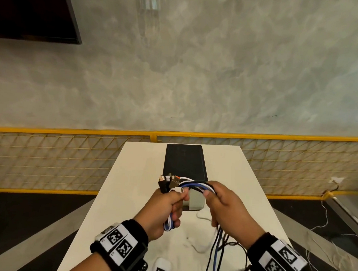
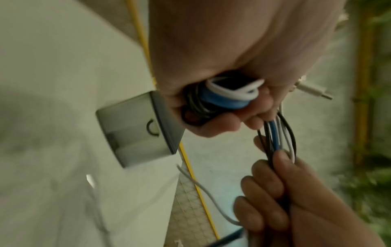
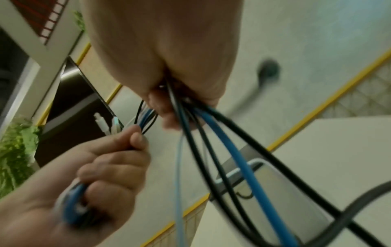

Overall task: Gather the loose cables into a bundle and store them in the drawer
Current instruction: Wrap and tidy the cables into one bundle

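Observation:
Over the white table (image 1: 129, 184) I hold a bundle of black, blue and white cables (image 1: 194, 185) in both hands. My left hand (image 1: 176, 198) grips the folded loops (image 2: 224, 97), and several plugs (image 1: 167, 180) stick up above its fist. My right hand (image 1: 210, 193) grips the same strands (image 3: 222, 142) a little to the right. Below it their loose ends (image 1: 217, 253) hang down to the table. Behind the hands stands a small drawer unit with a black top (image 1: 185, 161) and a light grey drawer front (image 2: 135, 130). I cannot tell whether the drawer is open.
A loose white cable (image 1: 200, 248) lies on the table near me. A yellow mesh fence (image 1: 46, 158) runs behind the table. Thin white wires (image 1: 334, 260) lie on the dark floor to the right. A dark panel (image 1: 30, 9) hangs on the grey wall.

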Demonstrator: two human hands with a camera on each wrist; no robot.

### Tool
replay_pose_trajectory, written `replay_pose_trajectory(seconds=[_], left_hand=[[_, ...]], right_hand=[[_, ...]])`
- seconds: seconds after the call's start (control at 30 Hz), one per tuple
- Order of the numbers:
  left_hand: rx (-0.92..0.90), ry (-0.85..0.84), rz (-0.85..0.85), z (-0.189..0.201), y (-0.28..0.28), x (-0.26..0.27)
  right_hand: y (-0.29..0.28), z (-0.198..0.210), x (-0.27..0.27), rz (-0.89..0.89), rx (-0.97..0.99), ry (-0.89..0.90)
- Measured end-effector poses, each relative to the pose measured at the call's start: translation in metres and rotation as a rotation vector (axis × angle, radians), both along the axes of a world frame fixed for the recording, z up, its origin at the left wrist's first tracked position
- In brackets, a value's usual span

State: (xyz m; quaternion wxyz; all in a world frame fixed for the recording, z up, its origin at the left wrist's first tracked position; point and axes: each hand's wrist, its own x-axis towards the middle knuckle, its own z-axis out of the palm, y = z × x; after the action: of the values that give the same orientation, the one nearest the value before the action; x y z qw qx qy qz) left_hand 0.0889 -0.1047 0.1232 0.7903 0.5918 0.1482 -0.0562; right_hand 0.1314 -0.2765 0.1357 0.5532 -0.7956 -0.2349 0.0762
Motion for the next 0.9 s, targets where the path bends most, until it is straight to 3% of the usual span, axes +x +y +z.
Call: replay_pose_trajectory(seconds=[0.13, 0.3, 0.43, 0.53, 0.67, 0.9], left_hand=[[-0.033, -0.006, -0.027, 0.01, 0.005, 0.002], [-0.243, -0.031, 0.128, 0.019, -0.012, 0.009], [-0.296, -0.035, 0.113, 0.02, -0.024, 0.007], [-0.369, -0.037, 0.069, 0.019, -0.029, 0.007], [-0.42, 0.018, 0.06, 0.023, -0.028, 0.007], [-0.487, 0.188, 0.161, 0.029, -0.022, 0.012]], right_hand=[[0.0, 0.002, 0.006, -0.048, -0.024, -0.127], [0.019, 0.0, -0.006, -0.107, 0.179, 0.005], [0.028, 0.007, -0.019, -0.151, 0.279, 0.024], [0.03, 0.006, -0.024, -0.142, 0.176, -0.093], [0.033, -0.004, -0.028, -0.12, -0.115, -0.257], [0.037, 0.012, -0.044, -0.046, -0.419, -0.267]])
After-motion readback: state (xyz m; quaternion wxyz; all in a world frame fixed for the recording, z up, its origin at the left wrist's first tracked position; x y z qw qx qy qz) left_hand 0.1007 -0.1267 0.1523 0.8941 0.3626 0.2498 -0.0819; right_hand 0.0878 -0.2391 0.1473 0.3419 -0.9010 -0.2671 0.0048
